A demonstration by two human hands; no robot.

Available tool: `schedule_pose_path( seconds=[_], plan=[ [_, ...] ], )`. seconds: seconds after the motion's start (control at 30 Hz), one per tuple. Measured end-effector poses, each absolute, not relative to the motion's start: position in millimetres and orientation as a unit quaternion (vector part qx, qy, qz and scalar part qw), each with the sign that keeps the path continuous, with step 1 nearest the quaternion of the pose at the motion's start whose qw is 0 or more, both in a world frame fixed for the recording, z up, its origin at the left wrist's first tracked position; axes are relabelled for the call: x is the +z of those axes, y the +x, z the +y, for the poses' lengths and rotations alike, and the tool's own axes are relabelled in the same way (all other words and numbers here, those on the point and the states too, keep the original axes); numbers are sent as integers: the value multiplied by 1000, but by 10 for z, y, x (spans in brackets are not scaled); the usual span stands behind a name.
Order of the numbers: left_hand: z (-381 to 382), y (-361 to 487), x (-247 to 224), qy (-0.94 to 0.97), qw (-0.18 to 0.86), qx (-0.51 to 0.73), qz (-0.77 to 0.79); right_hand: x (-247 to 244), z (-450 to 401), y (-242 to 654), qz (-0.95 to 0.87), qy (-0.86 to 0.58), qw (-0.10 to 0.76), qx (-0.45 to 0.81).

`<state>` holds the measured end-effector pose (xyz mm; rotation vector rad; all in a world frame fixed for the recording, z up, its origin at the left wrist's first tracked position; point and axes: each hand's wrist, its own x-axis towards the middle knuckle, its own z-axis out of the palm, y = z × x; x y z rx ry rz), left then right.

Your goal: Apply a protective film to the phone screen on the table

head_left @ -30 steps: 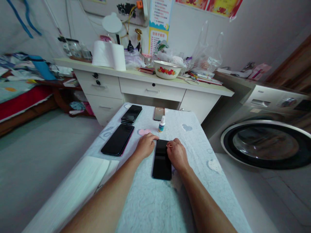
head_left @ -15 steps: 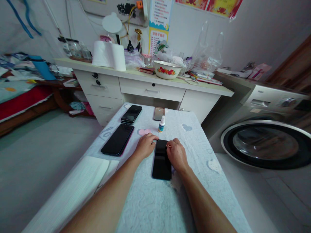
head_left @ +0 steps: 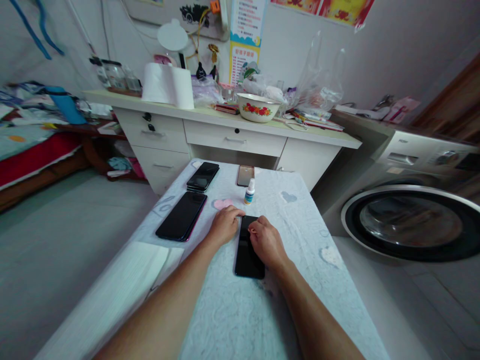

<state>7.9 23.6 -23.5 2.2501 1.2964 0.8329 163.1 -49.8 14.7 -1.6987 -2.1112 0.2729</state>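
Observation:
A black phone (head_left: 249, 255) lies face up on the cloth-covered table (head_left: 232, 320). At its upper left corner rests my left hand (head_left: 225, 225), its fingers bent and touching the phone's edge; whether it grips the phone is unclear. My right hand (head_left: 267, 242) is closed over the upper right part of the screen, and what its fingers pinch, if anything, is too small to name. Just beyond the phone stands a small white spray bottle (head_left: 249, 192). Farther back lies a phone-sized item with a brownish rim (head_left: 245, 175). To the left are a larger phone (head_left: 182, 216) and stacked phones (head_left: 203, 176).
Behind the table stands a white desk (head_left: 234, 139) bearing a floral bowl (head_left: 258, 108), paper rolls (head_left: 168, 86) and plastic bags (head_left: 320, 85). A washing machine (head_left: 410, 215) is on the right. A bed (head_left: 33, 155) is at the left edge.
My right hand has moved a little to the left, farther over the phone's screen. My left hand and the phone look the same.

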Motion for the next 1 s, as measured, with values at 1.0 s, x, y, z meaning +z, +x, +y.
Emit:
schedule_pose_path(
  seconds=[1.0],
  plan=[
    [214,82,-187,802,217,288,476,93,-426,1759,-716,-661,217,57]
  ],
)
